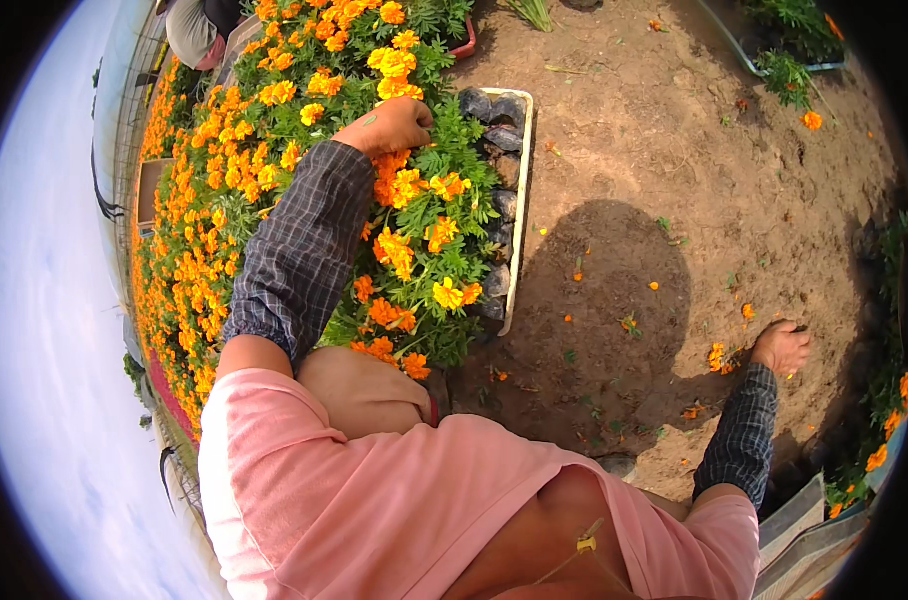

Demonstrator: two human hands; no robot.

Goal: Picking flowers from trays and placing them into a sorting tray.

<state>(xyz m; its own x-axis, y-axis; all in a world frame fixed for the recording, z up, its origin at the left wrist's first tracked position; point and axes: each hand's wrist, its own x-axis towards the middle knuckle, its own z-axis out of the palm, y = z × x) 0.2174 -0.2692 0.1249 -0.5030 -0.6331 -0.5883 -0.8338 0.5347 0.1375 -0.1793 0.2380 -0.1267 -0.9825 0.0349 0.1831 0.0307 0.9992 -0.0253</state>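
My left hand (386, 127) reaches in among orange and yellow marigolds (395, 252), above a pale plastic tray (520, 215). Its fingers are curled closed, and whatever they grip is hidden beneath the hand. Along the tray's right side, dark soft pots (502, 205) stand in a row, with leafy plants leaning over from the left. Well away to the right, my right hand (782, 348) is low over the bare soil, its fingers apart and nothing visible in them. Small fallen orange blooms (716, 357) lie on the ground beside it.
A dense bed of marigolds (199, 255) stretches along the left. Another person (196, 32) is bent over at the upper left. Planted trays stand at the upper right, one with a pale rim (744, 58). Scattered petals and leaf bits dot the soil (614, 130). Grey slats (799, 530) sit at lower right.
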